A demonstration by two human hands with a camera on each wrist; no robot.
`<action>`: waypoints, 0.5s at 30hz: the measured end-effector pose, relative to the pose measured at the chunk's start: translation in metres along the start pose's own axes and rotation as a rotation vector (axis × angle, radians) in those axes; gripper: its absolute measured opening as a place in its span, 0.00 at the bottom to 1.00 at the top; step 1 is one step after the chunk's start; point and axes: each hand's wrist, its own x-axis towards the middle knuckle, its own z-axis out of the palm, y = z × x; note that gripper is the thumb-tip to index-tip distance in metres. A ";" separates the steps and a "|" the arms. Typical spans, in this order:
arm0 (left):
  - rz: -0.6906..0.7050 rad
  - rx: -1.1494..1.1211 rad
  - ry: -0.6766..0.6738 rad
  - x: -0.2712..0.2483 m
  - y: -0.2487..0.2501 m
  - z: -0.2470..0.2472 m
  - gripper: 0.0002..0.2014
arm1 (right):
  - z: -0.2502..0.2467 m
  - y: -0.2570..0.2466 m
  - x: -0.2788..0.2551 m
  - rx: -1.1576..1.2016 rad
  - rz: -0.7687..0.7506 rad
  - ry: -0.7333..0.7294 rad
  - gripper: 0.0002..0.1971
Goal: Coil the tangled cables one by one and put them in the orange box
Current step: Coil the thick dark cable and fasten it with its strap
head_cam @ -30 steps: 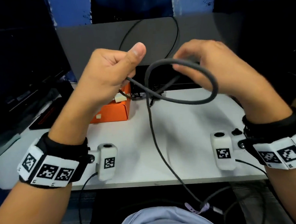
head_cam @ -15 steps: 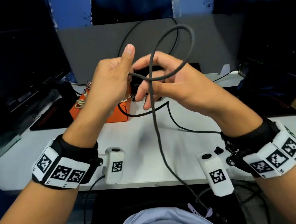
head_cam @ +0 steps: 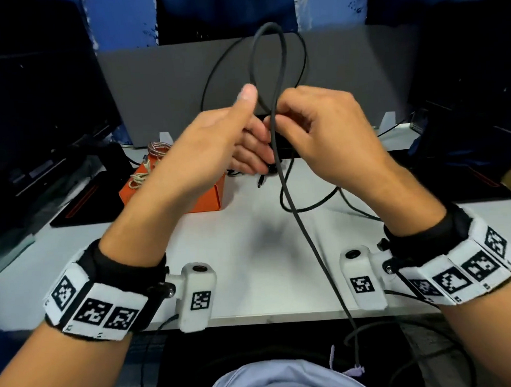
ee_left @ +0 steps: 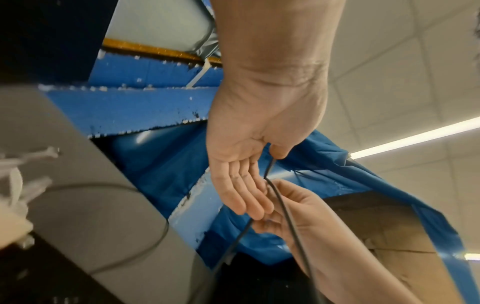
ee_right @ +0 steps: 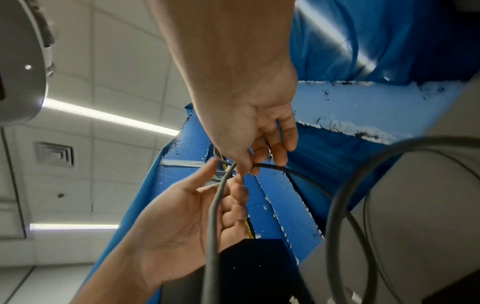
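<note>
While the right hand [head_cam: 322,136] pinches the black cable [head_cam: 271,74] where its upright loop crosses, the left hand [head_cam: 216,148] lies flat-fingered beside it, thumb raised, the strand running across its fingers [ee_left: 244,193]. Below the hands the cable trails over the white table [head_cam: 251,252] edge, and the orange box [head_cam: 207,196] sits behind the left forearm with a coiled beige cord [head_cam: 141,177] in it.

A dark grey rubber cable [head_cam: 272,74] loops above a white tabletop [head_cam: 251,252]. The open cardboard box [head_cam: 210,200] is bright orange, with a beige braided cord [head_cam: 141,177] and a shiny coppery-pink coil [head_cam: 158,148] in it. Both wrists wear black fabric bands [head_cam: 125,265] carrying white blocks printed with black-and-white square marker patterns [head_cam: 92,313]. Behind stands a plain grey panel [head_cam: 160,89], with blue sheeting [head_cam: 121,20] above.
</note>
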 end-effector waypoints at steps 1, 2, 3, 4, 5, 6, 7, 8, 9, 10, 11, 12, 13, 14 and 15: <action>-0.008 -0.048 -0.034 -0.002 0.002 0.004 0.26 | -0.001 0.001 0.001 -0.045 -0.009 0.000 0.08; 0.004 -0.066 -0.048 -0.002 0.001 0.007 0.21 | -0.003 0.002 0.001 -0.068 -0.011 -0.011 0.08; 0.024 -0.073 -0.047 -0.003 0.001 0.009 0.16 | -0.004 0.001 0.001 -0.074 -0.015 -0.029 0.08; 0.042 -0.076 -0.027 -0.003 0.000 0.010 0.12 | -0.005 0.000 0.000 -0.073 -0.025 -0.046 0.08; 0.056 -0.076 0.006 -0.003 -0.002 0.010 0.10 | -0.004 0.000 0.000 -0.070 -0.039 -0.057 0.07; 0.067 -0.065 0.036 -0.002 -0.003 0.009 0.09 | -0.003 -0.001 0.000 -0.058 -0.050 -0.062 0.07; 0.071 -0.046 0.056 -0.001 -0.005 0.009 0.10 | -0.002 -0.002 -0.001 -0.036 -0.048 -0.066 0.08; 0.068 -0.033 0.057 -0.001 -0.005 0.009 0.11 | -0.001 -0.002 -0.001 -0.004 -0.031 -0.072 0.07; 0.065 -0.046 0.039 -0.001 -0.005 0.010 0.10 | 0.000 -0.001 -0.001 0.027 -0.013 -0.075 0.07; 0.067 -0.093 0.012 -0.002 -0.005 0.010 0.09 | -0.002 0.002 0.000 0.044 -0.002 -0.064 0.06; 0.075 -0.170 -0.012 -0.001 -0.004 0.009 0.08 | -0.006 0.005 0.002 0.048 0.007 -0.038 0.06; 0.089 -0.258 -0.023 -0.001 -0.003 0.005 0.08 | -0.011 0.010 0.004 0.043 0.019 -0.002 0.06; 0.102 -0.337 -0.015 0.000 -0.002 -0.001 0.10 | -0.020 0.015 0.007 0.027 0.041 0.028 0.06; 0.112 -0.398 0.008 -0.001 0.001 -0.010 0.11 | -0.029 0.024 0.010 -0.011 0.076 0.040 0.07; 0.119 -0.436 0.040 0.000 0.003 -0.019 0.12 | -0.038 0.035 0.012 -0.073 0.133 0.024 0.07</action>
